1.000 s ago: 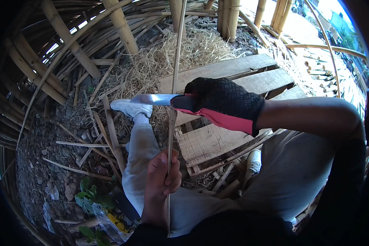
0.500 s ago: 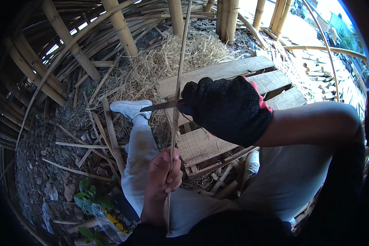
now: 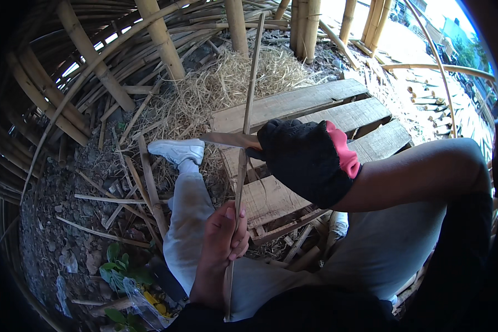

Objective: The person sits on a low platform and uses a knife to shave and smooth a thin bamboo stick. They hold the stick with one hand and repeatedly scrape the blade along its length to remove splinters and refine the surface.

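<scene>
A long thin bamboo strip [image 3: 251,83] stands nearly upright in front of me, its far end by the bamboo posts. My bare left hand [image 3: 226,231] is closed around its lower part, above my left thigh. My right hand [image 3: 307,157], in a black glove with a pink-red cuff, grips a knife [image 3: 224,139] by its handle. The blade points left and crosses the strip, touching it. A thin curled shaving [image 3: 260,180] hangs below the knife by the strip. Behind the right hand lies a slatted wooden platform [image 3: 271,199].
A heap of pale shavings [image 3: 216,83] lies beyond the platform. Bamboo posts [image 3: 160,39] and stacked strips rise at the back left. Loose sticks [image 3: 108,197] lie on the soil at left, near a green plant [image 3: 116,265] and a clear plastic bag [image 3: 144,301].
My right hand and the knife have shifted slightly right, and the wrist has turned. The strip's upper end leans a little further right. My left hand keeps hold of the strip.
</scene>
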The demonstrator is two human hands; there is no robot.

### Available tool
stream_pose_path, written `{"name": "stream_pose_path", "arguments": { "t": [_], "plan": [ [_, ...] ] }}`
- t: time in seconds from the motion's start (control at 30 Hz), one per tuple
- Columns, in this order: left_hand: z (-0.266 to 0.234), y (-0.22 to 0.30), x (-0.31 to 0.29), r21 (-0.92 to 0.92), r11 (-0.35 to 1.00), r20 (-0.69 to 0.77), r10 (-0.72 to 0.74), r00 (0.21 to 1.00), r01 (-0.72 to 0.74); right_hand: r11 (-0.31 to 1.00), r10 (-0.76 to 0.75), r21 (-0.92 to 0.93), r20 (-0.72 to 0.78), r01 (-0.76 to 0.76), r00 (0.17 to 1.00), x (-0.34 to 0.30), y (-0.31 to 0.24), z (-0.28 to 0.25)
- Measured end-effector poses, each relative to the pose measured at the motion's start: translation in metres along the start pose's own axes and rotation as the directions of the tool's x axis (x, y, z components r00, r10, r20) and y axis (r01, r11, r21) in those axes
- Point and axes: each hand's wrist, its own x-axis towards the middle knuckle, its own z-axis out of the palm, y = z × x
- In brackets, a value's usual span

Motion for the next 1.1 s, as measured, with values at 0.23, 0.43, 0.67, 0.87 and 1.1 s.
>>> {"name": "stream_pose_path", "arguments": {
  "t": [0.23,0.43,0.67,0.87,1.1],
  "plan": [
    [0.006,-0.003,-0.006,0.106,0.993,-0.108,-0.038,0.993,0.05,0.974,-0.106,0.22,0.233,0.054,0.967,-0.003,0.0,-0.005],
    [0.01,0.01,-0.01,0.021,1.0,-0.041,0.019,0.999,-0.018,0.968,-0.142,0.248,0.408,0.04,0.902,0.024,0.013,-0.036],
    [0.003,0.012,-0.02,-0.023,1.0,-0.089,0.009,0.996,-0.011,0.82,0.141,0.494,0.316,-0.29,0.938,0.06,0.053,-0.006],
    [-0.003,0.01,-0.016,-0.051,0.998,-0.049,0.027,0.998,-0.029,0.598,0.505,0.278,0.597,-0.751,0.623,0.039,0.076,0.023],
    [-0.002,0.009,-0.014,-0.031,0.999,-0.043,0.024,0.999,-0.025,0.762,0.287,0.055,0.865,-0.646,0.412,0.014,0.081,0.057]
  ]
}}
